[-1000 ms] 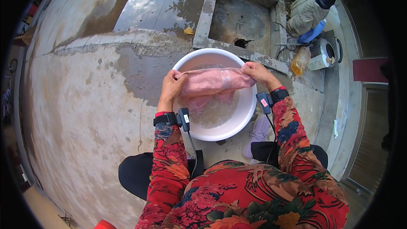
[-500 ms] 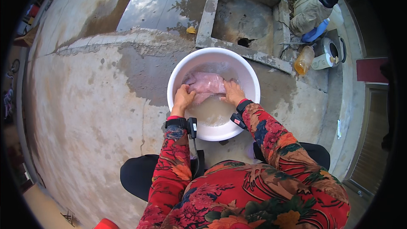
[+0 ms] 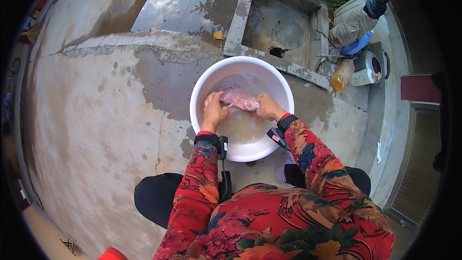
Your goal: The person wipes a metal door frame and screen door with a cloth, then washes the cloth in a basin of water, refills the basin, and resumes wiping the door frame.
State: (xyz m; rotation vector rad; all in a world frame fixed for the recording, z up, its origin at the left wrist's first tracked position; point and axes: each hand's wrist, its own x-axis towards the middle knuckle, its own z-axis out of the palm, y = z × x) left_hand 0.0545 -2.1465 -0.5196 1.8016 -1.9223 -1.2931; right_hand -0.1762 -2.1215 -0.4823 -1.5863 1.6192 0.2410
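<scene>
A wet pink cloth (image 3: pixel 242 99) lies bunched in cloudy, sudsy water inside a pale pink-white basin (image 3: pixel 198 97). My left hand (image 3: pixel 214 109) is closed on the cloth's left end, its fingertips partly hidden. At the opposite end my right hand (image 3: pixel 268 107) grips the cloth, fingers curled around it. Part of the cloth is under the murky water, so its full shape cannot be seen. Both wrists wear black straps with small boxes.
Beyond the basin is a square concrete trough (image 3: pixel 276 17) with a drain hole. To its right stand a wrapped pipe (image 3: pixel 353 21), a yellowish plastic bottle (image 3: pixel 343 75) and a white container (image 3: pixel 363 77). A puddle (image 3: pixel 168 5) spreads at the far left.
The cloth has gone from spread out to a narrower bunch, partly lower in the water. My right hand has shifted slightly right and down, and my left hand has curled further over its end.
</scene>
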